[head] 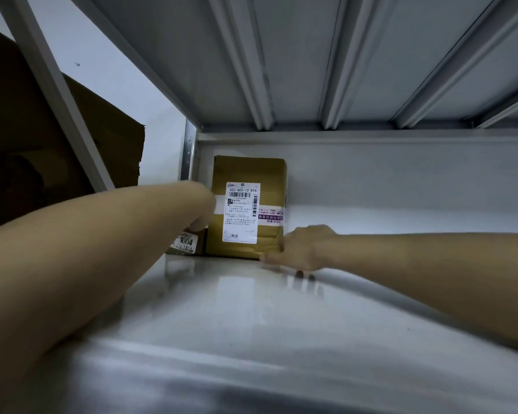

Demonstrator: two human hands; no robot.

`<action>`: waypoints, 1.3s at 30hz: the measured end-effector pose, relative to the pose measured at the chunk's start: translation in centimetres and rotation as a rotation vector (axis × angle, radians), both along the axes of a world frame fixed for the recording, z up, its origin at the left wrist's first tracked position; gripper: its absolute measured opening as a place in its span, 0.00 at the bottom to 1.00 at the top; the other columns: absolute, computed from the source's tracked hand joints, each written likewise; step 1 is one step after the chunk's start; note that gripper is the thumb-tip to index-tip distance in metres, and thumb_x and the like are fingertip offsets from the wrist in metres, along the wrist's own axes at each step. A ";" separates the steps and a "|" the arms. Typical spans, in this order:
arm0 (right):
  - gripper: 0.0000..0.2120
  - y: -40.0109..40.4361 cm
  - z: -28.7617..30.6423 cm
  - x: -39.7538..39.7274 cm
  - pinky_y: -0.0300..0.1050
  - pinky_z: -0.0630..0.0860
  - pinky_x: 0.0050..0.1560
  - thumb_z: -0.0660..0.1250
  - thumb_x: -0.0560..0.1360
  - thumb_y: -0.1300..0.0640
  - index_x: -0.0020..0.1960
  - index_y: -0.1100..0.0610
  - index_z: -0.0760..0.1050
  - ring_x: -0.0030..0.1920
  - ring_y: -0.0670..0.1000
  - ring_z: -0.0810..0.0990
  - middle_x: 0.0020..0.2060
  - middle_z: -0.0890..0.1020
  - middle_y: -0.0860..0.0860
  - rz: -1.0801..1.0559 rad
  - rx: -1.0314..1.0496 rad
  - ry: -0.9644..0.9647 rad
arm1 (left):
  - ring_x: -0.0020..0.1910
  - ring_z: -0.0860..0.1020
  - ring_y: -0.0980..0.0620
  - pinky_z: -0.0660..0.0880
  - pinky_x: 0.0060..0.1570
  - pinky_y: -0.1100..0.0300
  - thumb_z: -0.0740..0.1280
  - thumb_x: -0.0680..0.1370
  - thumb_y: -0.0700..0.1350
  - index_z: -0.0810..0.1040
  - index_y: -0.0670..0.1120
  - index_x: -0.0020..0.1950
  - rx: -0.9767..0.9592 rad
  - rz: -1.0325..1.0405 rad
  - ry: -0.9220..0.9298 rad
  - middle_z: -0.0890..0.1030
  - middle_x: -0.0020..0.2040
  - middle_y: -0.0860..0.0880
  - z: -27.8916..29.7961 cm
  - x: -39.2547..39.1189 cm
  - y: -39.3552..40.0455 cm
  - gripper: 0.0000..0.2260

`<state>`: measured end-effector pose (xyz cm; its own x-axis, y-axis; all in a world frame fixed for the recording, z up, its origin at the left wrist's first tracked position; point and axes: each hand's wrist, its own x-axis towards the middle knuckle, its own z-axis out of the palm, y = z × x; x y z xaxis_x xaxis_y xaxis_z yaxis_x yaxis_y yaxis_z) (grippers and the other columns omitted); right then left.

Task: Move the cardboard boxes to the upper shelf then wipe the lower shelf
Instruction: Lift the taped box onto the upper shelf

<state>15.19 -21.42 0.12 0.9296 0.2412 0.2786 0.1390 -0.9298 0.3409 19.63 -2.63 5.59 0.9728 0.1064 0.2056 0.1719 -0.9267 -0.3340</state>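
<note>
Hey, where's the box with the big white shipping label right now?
In the head view the labelled box stands upright at the back left corner of the shelf, between the left hand and right hand.

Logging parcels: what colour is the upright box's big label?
White label with black print; head view.

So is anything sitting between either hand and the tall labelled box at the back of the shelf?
Nothing visible does. The right hand already touches the tall box at its lower right corner, and the left hand is at its left side. A smaller box sits below the left hand, beside the tall one.
</note>
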 end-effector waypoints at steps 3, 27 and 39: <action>0.24 -1.4 1.9 -2.3 0.45 0.69 0.48 0.51 0.78 0.35 0.57 0.50 0.75 0.51 0.54 0.74 0.49 0.75 0.49 -0.003 -0.010 -0.101 | 0.43 0.78 0.49 0.77 0.51 0.57 0.62 0.78 0.39 0.76 0.37 0.59 -0.057 -0.060 0.049 0.79 0.44 0.44 0.9 -2.5 -2.4 0.12; 0.08 -15.0 0.3 -26.0 0.38 0.74 0.30 0.64 0.76 0.52 0.41 0.54 0.77 0.31 0.46 0.83 0.33 0.84 0.48 0.143 0.569 -0.144 | 0.37 0.80 0.53 0.75 0.33 0.61 0.61 0.80 0.46 0.77 0.45 0.44 -0.605 -0.688 -0.075 0.82 0.40 0.48 -4.1 -27.2 -20.6 0.09; 0.07 -16.0 -5.3 -35.7 0.49 0.78 0.50 0.61 0.74 0.54 0.43 0.49 0.77 0.45 0.51 0.80 0.37 0.83 0.46 0.121 0.543 -0.451 | 0.53 0.76 0.44 0.69 0.43 0.56 0.58 0.78 0.45 0.76 0.48 0.52 -0.559 -0.899 -0.513 0.81 0.52 0.46 -11.0 -36.1 -21.5 0.09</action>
<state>-20.50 -37.45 -5.21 0.6712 0.0532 0.7394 0.2066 -0.9713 -0.1176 -16.46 -24.17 -5.42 0.5610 -0.3764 0.7373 -0.6220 -0.7794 0.0753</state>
